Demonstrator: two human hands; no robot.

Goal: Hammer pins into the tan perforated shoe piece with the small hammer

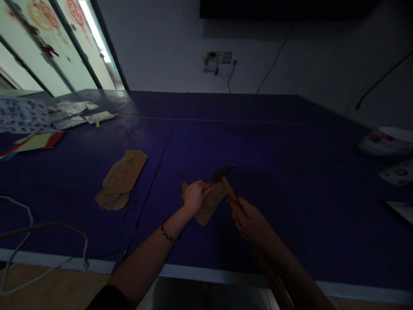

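My right hand (245, 217) is wrapped round the wooden handle of a hammer (228, 187). Its dark metal head is just right of my left fingertips, above a brown flat piece (209, 207) on the blue table. My left hand (196, 197) rests over that piece with its fingers pinched; what they hold is too small and dim to make out. Further left lies a stack of brown perforated pieces (124, 176), perhaps leather or card. Several thin dark rods (130, 203) lie against the stack's lower right edge.
Pale cables (30, 215) loop over the table's near left edge. Papers and packets (72, 114) lie at the far left, beside a patterned bag (24, 114). A white bowl-like container (387, 141) and a tablet-like object (402, 211) sit at the right. A seam crosses the blue tabletop (274, 146).
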